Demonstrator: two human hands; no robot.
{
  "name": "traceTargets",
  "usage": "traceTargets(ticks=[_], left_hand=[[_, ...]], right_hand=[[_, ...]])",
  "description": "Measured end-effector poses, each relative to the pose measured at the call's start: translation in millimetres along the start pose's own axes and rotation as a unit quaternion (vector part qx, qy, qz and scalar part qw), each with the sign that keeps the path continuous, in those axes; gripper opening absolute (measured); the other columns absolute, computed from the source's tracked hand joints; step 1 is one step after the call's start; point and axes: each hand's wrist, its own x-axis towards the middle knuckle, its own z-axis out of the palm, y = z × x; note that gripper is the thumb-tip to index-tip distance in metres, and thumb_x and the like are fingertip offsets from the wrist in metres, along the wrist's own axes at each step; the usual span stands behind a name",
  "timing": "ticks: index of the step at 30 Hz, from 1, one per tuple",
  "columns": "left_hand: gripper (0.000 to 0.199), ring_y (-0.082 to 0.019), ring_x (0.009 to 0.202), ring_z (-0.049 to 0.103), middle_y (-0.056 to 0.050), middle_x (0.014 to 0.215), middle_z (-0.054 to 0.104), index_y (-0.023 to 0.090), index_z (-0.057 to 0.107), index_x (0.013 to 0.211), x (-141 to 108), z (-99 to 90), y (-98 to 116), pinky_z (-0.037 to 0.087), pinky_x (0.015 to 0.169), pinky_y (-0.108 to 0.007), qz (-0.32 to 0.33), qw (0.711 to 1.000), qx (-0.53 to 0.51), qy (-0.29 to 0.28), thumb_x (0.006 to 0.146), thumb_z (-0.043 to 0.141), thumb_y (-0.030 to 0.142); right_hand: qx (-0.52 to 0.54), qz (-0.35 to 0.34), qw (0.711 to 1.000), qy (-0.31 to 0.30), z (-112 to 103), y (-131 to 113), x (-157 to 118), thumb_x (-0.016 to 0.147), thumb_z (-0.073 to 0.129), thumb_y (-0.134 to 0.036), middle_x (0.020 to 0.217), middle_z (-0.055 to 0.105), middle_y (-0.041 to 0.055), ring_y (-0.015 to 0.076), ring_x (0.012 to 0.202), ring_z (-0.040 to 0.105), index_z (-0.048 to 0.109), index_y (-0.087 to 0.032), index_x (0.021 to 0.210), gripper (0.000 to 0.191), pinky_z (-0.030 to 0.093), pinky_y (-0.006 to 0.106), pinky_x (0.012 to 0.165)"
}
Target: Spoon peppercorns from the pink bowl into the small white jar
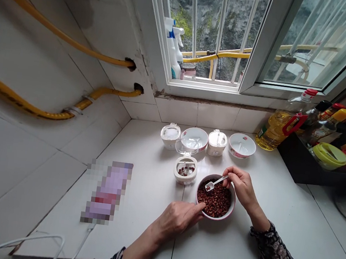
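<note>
My right hand [241,186] pinches the handle of a small white spoon [210,186]. The spoon's scoop is over the bowl [233,205] and has a few reddish-brown bits in it. This bowl is filled with dried reddish-brown peppercorns [216,203]. At its near left side, my left hand [180,216] grips the rim, thumb or finger at the edge; its other fingers are partly hidden. Just behind and to the left stands an open seasoning jar [176,175], its clear lid [186,146] flipped up, with some peppercorns inside.
Along the wall stand two lidded seasoning jars [170,136] and two white bowls [242,146]. An oil bottle [272,127] and a black rack [296,162] of bottles are at the right. A pixelated purple object [110,191] with a white cable [81,243] lies left.
</note>
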Motion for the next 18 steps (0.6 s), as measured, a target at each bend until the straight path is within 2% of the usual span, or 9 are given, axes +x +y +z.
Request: traceTargets(ticks=[11, 15, 18], left_hand=[[0.022, -0.01, 0.047, 0.054, 0.002, 0.061, 0.058, 0.008, 0.052, 0.114, 1.5, -1.3, 0.8, 0.044, 0.043, -0.02, 0.001, 1.0, 0.008, 0.001, 0.105, 0.036, 0.02], [0.022, -0.01, 0.047, 0.056, 0.002, 0.062, 0.059, 0.008, 0.052, 0.115, 1.5, -0.8, 0.3, 0.046, 0.044, -0.02, 0.006, 1.0, 0.01, 0.009, 0.104, 0.037, 0.02], [0.021, -0.01, 0.048, 0.057, 0.001, 0.063, 0.06, 0.008, 0.052, 0.115, 1.1, -0.2, 0.1, 0.048, 0.046, -0.02, 0.006, 1.0, 0.011, 0.011, 0.104, 0.037, 0.02]], right_hand=[[0.054, 0.022, 0.998, 0.006, -1.3, -0.3, 3.2, 0.07, 0.052, -0.031, 0.049, 0.06, -0.0007, 0.0133, 0.048, 0.052, 0.061, -0.018, 0.069, 0.016, 0.042, 0.027, 0.052], [0.072, 0.006, 0.997, 0.009, -0.5, -5.6, 7.0, 0.072, 0.054, -0.031, 0.051, 0.061, -0.0001, 0.0136, 0.05, 0.053, 0.061, -0.018, 0.072, 0.015, 0.043, 0.027, 0.053], [0.074, -0.034, 0.997, 0.012, 3.8, -17.4, 9.5, 0.077, 0.054, -0.031, 0.056, 0.063, 0.0006, 0.0137, 0.052, 0.054, 0.061, -0.018, 0.076, 0.015, 0.044, 0.028, 0.054]])
